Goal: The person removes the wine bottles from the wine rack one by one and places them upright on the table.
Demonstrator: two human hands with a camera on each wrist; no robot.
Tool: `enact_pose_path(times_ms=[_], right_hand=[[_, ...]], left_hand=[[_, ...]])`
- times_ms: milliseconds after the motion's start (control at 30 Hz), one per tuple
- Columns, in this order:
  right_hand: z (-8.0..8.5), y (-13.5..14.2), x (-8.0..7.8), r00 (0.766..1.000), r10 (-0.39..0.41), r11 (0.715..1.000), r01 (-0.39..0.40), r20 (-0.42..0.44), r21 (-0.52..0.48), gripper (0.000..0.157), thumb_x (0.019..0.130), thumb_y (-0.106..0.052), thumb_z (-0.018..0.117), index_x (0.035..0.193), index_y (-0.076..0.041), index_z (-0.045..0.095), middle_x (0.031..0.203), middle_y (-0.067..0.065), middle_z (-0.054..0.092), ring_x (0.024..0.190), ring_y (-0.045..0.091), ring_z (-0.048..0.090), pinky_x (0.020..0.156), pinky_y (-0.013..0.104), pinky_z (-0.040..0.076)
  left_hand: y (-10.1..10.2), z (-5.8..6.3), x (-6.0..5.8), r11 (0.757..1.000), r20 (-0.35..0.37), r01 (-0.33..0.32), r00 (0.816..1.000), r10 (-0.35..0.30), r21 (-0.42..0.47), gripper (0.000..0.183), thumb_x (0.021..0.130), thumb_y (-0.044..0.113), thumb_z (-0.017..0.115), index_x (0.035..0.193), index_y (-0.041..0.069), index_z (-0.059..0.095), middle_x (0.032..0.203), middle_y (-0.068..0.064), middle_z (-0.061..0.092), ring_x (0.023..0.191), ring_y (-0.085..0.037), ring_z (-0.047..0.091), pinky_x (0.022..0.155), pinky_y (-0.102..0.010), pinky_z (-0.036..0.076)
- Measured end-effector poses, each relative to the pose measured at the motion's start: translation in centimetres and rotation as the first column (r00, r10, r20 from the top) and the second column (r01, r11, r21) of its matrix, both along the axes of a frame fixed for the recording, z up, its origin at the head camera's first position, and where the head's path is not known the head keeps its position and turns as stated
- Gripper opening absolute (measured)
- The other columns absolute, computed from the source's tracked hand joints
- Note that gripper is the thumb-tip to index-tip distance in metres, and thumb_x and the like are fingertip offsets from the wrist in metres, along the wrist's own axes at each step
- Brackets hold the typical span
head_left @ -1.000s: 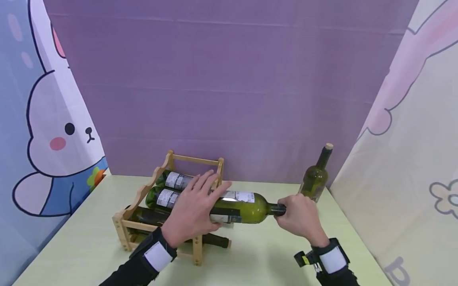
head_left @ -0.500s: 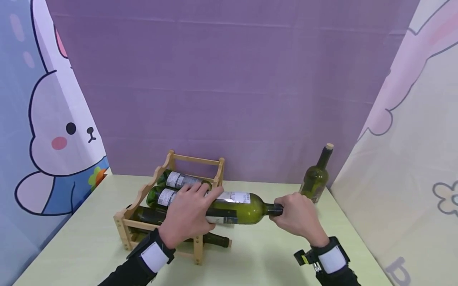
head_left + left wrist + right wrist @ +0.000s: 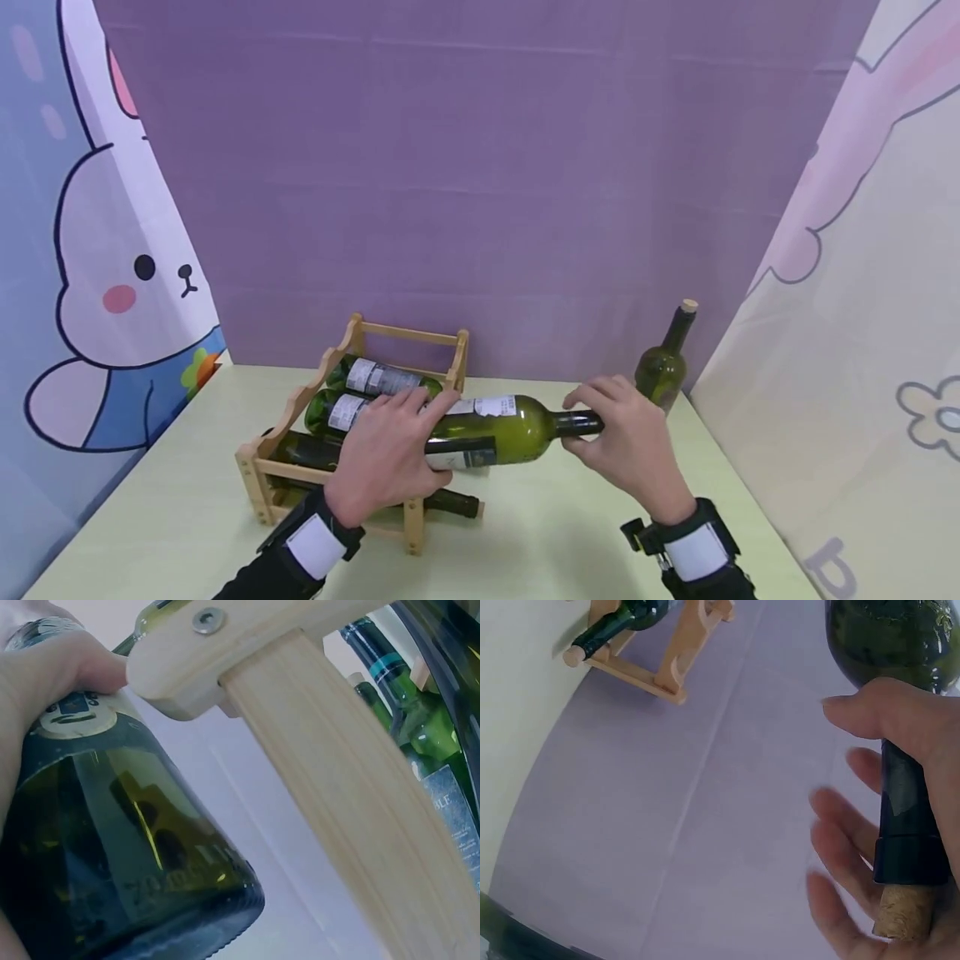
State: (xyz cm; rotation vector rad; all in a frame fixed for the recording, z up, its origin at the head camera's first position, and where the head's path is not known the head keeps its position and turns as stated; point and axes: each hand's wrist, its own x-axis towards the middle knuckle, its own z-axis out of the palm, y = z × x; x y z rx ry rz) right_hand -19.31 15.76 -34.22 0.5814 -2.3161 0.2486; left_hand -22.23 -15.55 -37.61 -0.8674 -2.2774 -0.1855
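Note:
A green wine bottle (image 3: 528,429) lies level in the air in front of a wooden wine rack (image 3: 414,529), neck to the right. My left hand (image 3: 390,450) grips its body from above, near the base; the left wrist view has the bottle's base (image 3: 127,855) beside a rack post (image 3: 322,772). Around the neck my right hand (image 3: 626,437) is loosened, thumb below and fingers arched above. In the right wrist view its fingers (image 3: 840,840) stand off the dark neck (image 3: 907,802), and the cork (image 3: 904,911) shows in the mouth.
Within the rack lie more bottles, two with labels up (image 3: 371,377) and a lower one whose neck (image 3: 453,502) sticks out at the front. Another corked bottle (image 3: 660,367) stands upright at the back right, close behind my right hand. A purple backdrop (image 3: 487,208) hangs behind the table.
My right hand has loosened from a closed grip on the neck. The left hand has shifted slightly left, its fingers drawn in on the body, and the bottle has moved slightly left.

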Motion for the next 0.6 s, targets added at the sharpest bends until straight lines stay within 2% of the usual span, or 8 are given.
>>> enact_pose_path(times_ms=[100, 167, 233, 333, 433, 533, 600], right_hand=[[0.5, 0.0, 0.0, 1.000, 0.015, 0.999, -0.015, -0.015, -0.032, 0.062, 0.056, -0.019, 0.097, 0.112, -0.018, 0.071, 0.121, 0.008, 0.069, 0.113, 0.029, 0.061, 0.092, 0.051, 0.051], [0.7, 0.0, -0.1, 0.999, 0.032, 0.998, -0.033, -0.020, -0.055, 0.075, 0.057, -0.020, 0.097, 0.125, -0.017, 0.066, 0.136, 0.012, 0.062, 0.125, 0.033, 0.054, 0.098, 0.058, 0.046], [0.7, 0.1, -0.2, 0.998, 0.049, 0.995, -0.051, -0.026, -0.088, 0.090, 0.058, -0.022, 0.097, 0.139, -0.016, 0.058, 0.150, 0.014, 0.051, 0.136, 0.036, 0.047, 0.104, 0.062, 0.042], [0.7, 0.2, -0.3, 0.995, 0.093, 0.981, -0.096, -0.027, -0.168, 0.114, 0.058, -0.024, 0.096, 0.156, -0.013, 0.038, 0.164, 0.011, 0.034, 0.148, 0.034, 0.035, 0.111, 0.061, 0.039], [0.7, 0.3, -0.3, 0.985, 0.173, 0.947, -0.170, -0.011, -0.272, 0.130, 0.057, -0.024, 0.096, 0.162, -0.009, 0.021, 0.171, 0.008, 0.020, 0.155, 0.031, 0.025, 0.115, 0.063, 0.034], [0.6, 0.2, -0.1, 0.963, 0.267, 0.893, -0.236, 0.030, -0.383, 0.135, 0.058, -0.022, 0.096, 0.163, -0.009, 0.013, 0.173, 0.005, 0.012, 0.158, 0.030, 0.020, 0.114, 0.069, 0.030], [0.6, 0.2, 0.0, 0.947, 0.312, 0.857, -0.245, 0.077, -0.453, 0.137, 0.059, -0.019, 0.096, 0.164, -0.015, 0.009, 0.173, 0.001, 0.009, 0.159, 0.028, 0.018, 0.113, 0.071, 0.030]], left_hand=[[-0.1, 0.0, 0.1, 1.000, 0.009, -0.003, 1.000, 0.003, 0.008, 0.096, 0.057, 0.062, 0.087, 0.138, 0.021, 0.057, 0.096, -0.001, 0.068, 0.074, -0.017, 0.064, 0.062, -0.032, 0.053], [-0.2, 0.1, 0.2, 1.000, 0.036, -0.010, 0.999, 0.009, 0.025, 0.096, 0.057, 0.061, 0.087, 0.138, 0.019, 0.057, 0.096, -0.001, 0.069, 0.073, -0.016, 0.064, 0.059, -0.030, 0.051], [-0.4, 0.1, 0.3, 0.998, 0.072, -0.017, 0.997, 0.014, 0.054, 0.097, 0.056, 0.060, 0.088, 0.138, 0.018, 0.058, 0.097, -0.002, 0.071, 0.072, -0.016, 0.065, 0.057, -0.029, 0.050], [-0.7, 0.2, 0.5, 0.993, 0.119, -0.025, 0.993, 0.011, 0.113, 0.097, 0.056, 0.057, 0.089, 0.138, 0.016, 0.058, 0.102, -0.004, 0.072, 0.072, -0.016, 0.066, 0.056, -0.028, 0.049], [-0.9, 0.4, 0.6, 0.983, 0.156, -0.017, 0.988, -0.012, 0.182, 0.094, 0.057, 0.054, 0.089, 0.137, 0.015, 0.058, 0.108, -0.006, 0.073, 0.075, -0.017, 0.068, 0.057, -0.028, 0.051], [-1.1, 0.5, 0.8, 0.966, 0.196, -0.004, 0.979, -0.048, 0.258, 0.091, 0.059, 0.050, 0.089, 0.136, 0.015, 0.058, 0.109, -0.005, 0.074, 0.075, -0.015, 0.068, 0.058, -0.027, 0.050], [-1.2, 0.4, 0.9, 0.951, 0.226, 0.004, 0.971, -0.077, 0.308, 0.088, 0.060, 0.049, 0.089, 0.136, 0.016, 0.058, 0.106, -0.004, 0.074, 0.073, -0.013, 0.066, 0.058, -0.025, 0.047]])
